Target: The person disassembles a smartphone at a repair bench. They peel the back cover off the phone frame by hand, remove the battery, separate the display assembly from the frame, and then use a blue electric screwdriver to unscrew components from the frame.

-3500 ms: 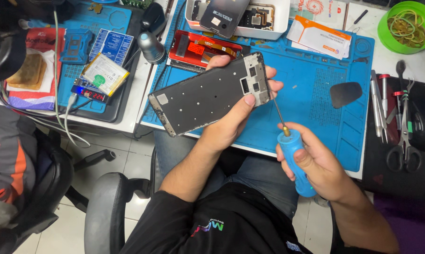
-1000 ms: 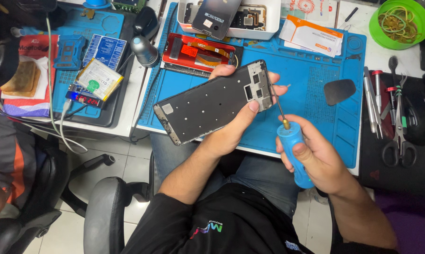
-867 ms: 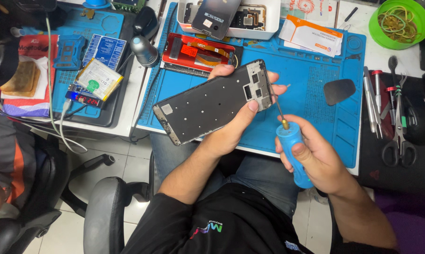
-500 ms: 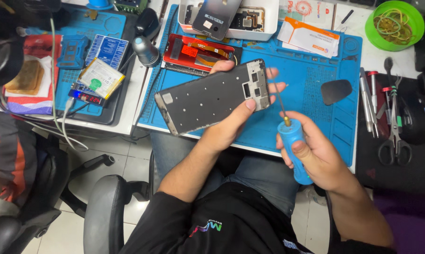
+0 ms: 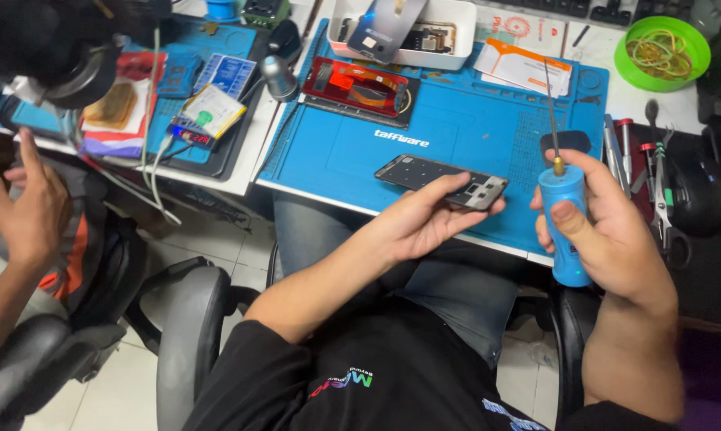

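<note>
1. A cluttered repair bench is carrying a blue work mat at its front edge, with a white table surface beyond and grey office chairs over a tiled floor below.
2. The left hand is gripping a dark phone frame from underneath, thumb lying across its top, holding it nearly flat just above the mat's front edge.
3. The right hand is clenching a blue electric screwdriver upright, thumb pressing on its body, the thin bit pointing up over the mat's right side, well clear of the frame.
4. A red opened phone is lying near the mat's back edge, just in front of a white parts tray.
5. A green bowl of rubber bands is sitting at the bench's back right corner.
6. Tweezers and hand tools are lying off the mat's right edge.
7. Another person's hand is hanging open at the far left, below the bench.
</note>
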